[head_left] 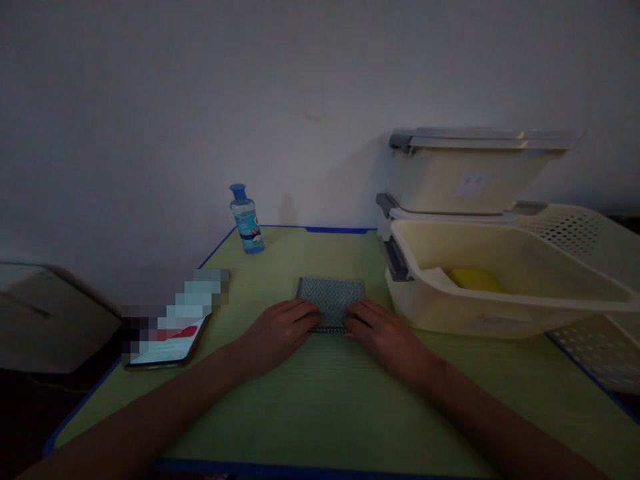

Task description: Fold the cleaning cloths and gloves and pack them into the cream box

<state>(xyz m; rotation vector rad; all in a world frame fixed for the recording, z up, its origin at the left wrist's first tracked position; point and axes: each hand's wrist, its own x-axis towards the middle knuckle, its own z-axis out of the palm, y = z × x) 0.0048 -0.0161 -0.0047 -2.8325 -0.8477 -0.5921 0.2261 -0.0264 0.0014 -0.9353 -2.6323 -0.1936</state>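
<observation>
A small grey textured cloth, folded into a rectangle with dark stitched edges, lies in the middle of the table. My left hand grips its lower left corner, fingers closed together over the edge. At the opposite lower corner, my right hand holds the cloth in the same way. Both thumbs are mostly hidden, and the fingertips cover part of the cloth's sides.
The green table has a blue rim. A blue-capped bottle stands at the back left; a phone lies at the left edge. To the right sits an open cream bin containing a yellow item, with lidded boxes behind.
</observation>
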